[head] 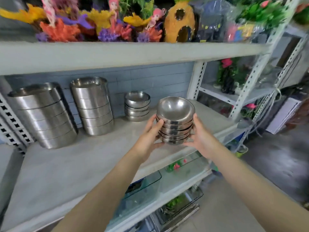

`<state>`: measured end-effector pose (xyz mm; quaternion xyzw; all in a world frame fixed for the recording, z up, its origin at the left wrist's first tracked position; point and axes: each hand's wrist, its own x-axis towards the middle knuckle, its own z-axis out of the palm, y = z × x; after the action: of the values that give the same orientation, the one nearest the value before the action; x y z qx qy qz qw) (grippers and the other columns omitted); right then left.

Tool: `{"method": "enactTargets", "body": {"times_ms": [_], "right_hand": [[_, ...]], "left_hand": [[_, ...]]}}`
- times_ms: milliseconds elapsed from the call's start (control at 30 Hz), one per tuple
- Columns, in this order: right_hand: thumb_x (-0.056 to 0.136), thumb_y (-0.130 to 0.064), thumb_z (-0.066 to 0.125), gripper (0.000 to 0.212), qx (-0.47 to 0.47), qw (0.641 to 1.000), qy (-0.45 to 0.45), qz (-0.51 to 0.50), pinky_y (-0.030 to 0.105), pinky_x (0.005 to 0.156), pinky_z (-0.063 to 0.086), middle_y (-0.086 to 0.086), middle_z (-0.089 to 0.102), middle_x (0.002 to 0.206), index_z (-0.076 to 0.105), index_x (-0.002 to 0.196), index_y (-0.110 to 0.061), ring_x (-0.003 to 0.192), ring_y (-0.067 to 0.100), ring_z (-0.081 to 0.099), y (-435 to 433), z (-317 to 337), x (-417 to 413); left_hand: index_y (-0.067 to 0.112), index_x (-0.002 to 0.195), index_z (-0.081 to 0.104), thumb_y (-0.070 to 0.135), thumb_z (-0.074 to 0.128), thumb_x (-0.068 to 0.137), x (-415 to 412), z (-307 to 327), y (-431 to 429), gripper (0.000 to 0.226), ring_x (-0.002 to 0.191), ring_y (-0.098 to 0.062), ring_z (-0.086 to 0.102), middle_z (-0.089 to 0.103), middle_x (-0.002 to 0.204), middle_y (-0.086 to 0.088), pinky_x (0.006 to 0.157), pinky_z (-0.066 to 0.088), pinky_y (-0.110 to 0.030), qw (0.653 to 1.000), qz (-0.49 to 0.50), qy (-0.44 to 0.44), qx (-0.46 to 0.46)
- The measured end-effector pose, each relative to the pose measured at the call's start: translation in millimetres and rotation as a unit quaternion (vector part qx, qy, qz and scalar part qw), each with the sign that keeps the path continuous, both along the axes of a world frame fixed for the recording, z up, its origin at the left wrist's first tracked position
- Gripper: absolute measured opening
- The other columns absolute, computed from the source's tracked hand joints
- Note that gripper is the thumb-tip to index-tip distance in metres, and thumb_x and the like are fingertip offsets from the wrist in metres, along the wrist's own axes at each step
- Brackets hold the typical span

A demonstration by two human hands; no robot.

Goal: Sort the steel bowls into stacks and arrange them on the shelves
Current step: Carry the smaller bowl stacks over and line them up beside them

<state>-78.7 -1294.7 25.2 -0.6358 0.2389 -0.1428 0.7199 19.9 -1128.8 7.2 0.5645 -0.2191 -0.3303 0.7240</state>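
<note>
A stack of several small steel bowls (175,121) is held between both hands above the front right part of the grey shelf (70,164). My left hand (150,136) grips the stack's left side and my right hand (200,136) its right side and base. On the shelf behind stand a short stack of small bowls (137,106), a tall stack of wide straight-sided bowls (94,106) and another such stack (45,114) at the far left.
The shelf above (117,54) carries coloured aquarium ornaments and a pineapple house (181,20). A white perforated upright (197,79) bounds the shelf on the right. Glass tanks (142,190) sit on lower shelves. Grey floor lies to the right.
</note>
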Motion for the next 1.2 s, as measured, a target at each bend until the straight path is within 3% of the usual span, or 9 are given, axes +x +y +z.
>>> {"method": "enactTargets", "body": {"times_ms": [200, 367, 467, 600, 733, 833, 900, 1033, 1200], "right_hand": [[0.098, -0.065, 0.029, 0.063, 0.043, 0.996, 0.015, 0.072, 0.040, 0.085, 0.053, -0.005, 0.041, 0.153, 0.021, 0.155, -0.040, 0.126, 0.023, 0.053, -61, -14, 57], [0.094, -0.066, 0.033, 0.062, 0.041, 0.993, 0.017, 0.111, 0.058, 0.112, 0.034, -0.004, 0.033, 0.159, 0.021, 0.151, -0.044, 0.140, 0.029, 0.042, -104, -32, 100], [0.100, -0.058, 0.031, 0.044, 0.036, 0.991, 0.022, 0.125, 0.050, 0.111, 0.035, -0.008, 0.040, 0.151, 0.027, 0.143, -0.046, 0.137, 0.025, 0.045, -117, -36, 115], [0.102, -0.056, 0.027, 0.022, -0.021, 0.990, 0.021, 0.139, 0.044, 0.112, 0.030, -0.015, 0.039, 0.145, 0.035, 0.122, -0.053, 0.133, 0.008, 0.037, -134, -38, 137], [0.103, -0.054, 0.028, 0.028, -0.034, 0.984, 0.031, 0.171, 0.042, 0.112, 0.035, -0.010, 0.046, 0.145, 0.038, 0.127, -0.046, 0.129, 0.008, 0.046, -162, -39, 158], [0.100, -0.058, 0.035, 0.047, -0.016, 0.979, 0.036, 0.198, 0.050, 0.117, 0.032, -0.002, 0.045, 0.151, 0.033, 0.143, -0.038, 0.138, 0.018, 0.043, -180, -43, 178], [0.098, -0.060, 0.038, 0.058, -0.016, 0.976, 0.038, 0.216, 0.050, 0.117, 0.032, -0.001, 0.041, 0.155, 0.027, 0.150, -0.036, 0.141, 0.021, 0.040, -187, -42, 189], [0.099, -0.059, 0.037, 0.045, -0.011, 0.972, 0.034, 0.231, 0.044, 0.110, 0.035, -0.003, 0.043, 0.148, 0.029, 0.140, -0.042, 0.136, 0.020, 0.043, -192, -35, 208], [0.098, -0.059, 0.042, 0.041, -0.023, 0.967, 0.027, 0.253, 0.042, 0.104, 0.046, -0.003, 0.052, 0.145, 0.039, 0.134, -0.040, 0.130, 0.018, 0.053, -196, -34, 229]], "left_hand": [[0.045, 0.144, 0.037, 0.042, 0.054, 0.099, 30, -12, -59, 0.049, 0.113, -0.021, 0.055, 0.057, 0.113, 0.010, 0.106, 0.042, -0.045, 0.995, 0.082, 0.046, 0.019], [0.047, 0.139, 0.041, 0.038, 0.052, 0.100, 64, -33, -94, 0.042, 0.097, -0.016, 0.055, 0.060, 0.091, 0.014, 0.104, 0.042, -0.044, 0.990, 0.128, 0.062, 0.011], [0.047, 0.137, 0.044, 0.037, 0.053, 0.099, 80, -43, -108, 0.040, 0.089, -0.015, 0.052, 0.058, 0.078, 0.016, 0.098, 0.043, -0.040, 0.987, 0.143, 0.069, 0.010], [0.048, 0.140, 0.042, 0.041, 0.055, 0.097, 92, -45, -126, 0.044, 0.092, -0.016, 0.054, 0.060, 0.083, 0.015, 0.101, 0.043, -0.040, 0.982, 0.176, 0.065, 0.005], [0.043, 0.141, 0.043, 0.038, 0.055, 0.098, 102, -40, -147, 0.045, 0.094, -0.016, 0.054, 0.059, 0.095, 0.007, 0.093, 0.045, -0.034, 0.976, 0.212, 0.055, 0.011], [0.037, 0.146, 0.039, 0.041, 0.052, 0.099, 107, -39, -160, 0.048, 0.110, -0.016, 0.059, 0.052, 0.135, -0.016, 0.088, 0.045, -0.031, 0.972, 0.226, 0.057, 0.009], [0.036, 0.145, 0.040, 0.042, 0.049, 0.100, 111, -40, -168, 0.046, 0.117, -0.015, 0.059, 0.047, 0.145, -0.015, 0.087, 0.047, -0.030, 0.969, 0.240, 0.061, -0.004], [0.035, 0.125, 0.051, 0.039, 0.043, 0.102, 124, -41, -181, 0.024, 0.085, -0.006, 0.061, 0.061, 0.096, 0.010, 0.074, 0.049, -0.024, 0.962, 0.264, 0.064, -0.007], [0.026, 0.095, 0.052, 0.041, 0.044, 0.100, 145, -45, -191, 0.018, 0.069, -0.003, 0.053, 0.058, 0.067, 0.014, 0.070, 0.044, -0.022, 0.950, 0.302, 0.080, 0.005]]}}
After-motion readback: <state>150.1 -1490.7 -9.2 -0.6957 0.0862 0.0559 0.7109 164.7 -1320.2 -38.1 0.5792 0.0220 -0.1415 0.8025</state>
